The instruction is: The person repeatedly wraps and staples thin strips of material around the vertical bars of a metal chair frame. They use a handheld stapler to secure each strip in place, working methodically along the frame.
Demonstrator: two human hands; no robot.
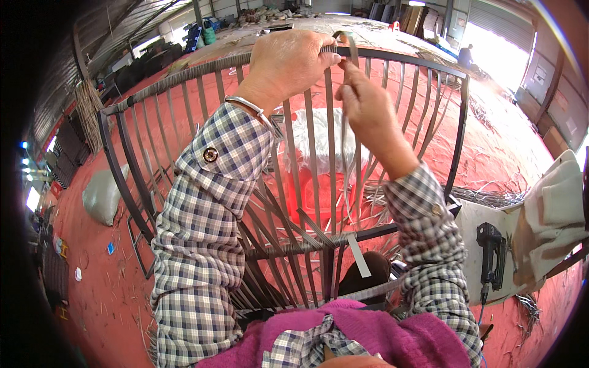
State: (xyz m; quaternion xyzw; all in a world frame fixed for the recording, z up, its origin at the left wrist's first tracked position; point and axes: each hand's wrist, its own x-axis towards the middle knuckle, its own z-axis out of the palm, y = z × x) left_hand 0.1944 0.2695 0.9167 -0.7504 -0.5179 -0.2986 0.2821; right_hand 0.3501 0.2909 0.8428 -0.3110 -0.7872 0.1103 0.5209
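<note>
A dark metal chair-like frame [457, 138] stands in front of me, with flat grey-brown strips [311, 141] running down from its top rail. The rail's left part is wound closely with strip, up to the spot where my hands are. My left hand [285, 64] is closed over the top rail, thumb and fingers pressing on the winding. Just right of it, my right hand [371, 110] pinches a flat weaving strip [351, 42] that loops above the rail. The fingertips of both hands nearly meet. A loose pale strip end [360, 257] sticks out at the lower crossbar.
A black air stapler [489, 254] with a hose lies on a pale surface at right. Behind the frame stands a red plastic stool [313, 190] with clear film over it. A stuffed sack [105, 195] sits at left. Strip scraps litter the red floor [184, 116]. Another person [466, 56] is far off.
</note>
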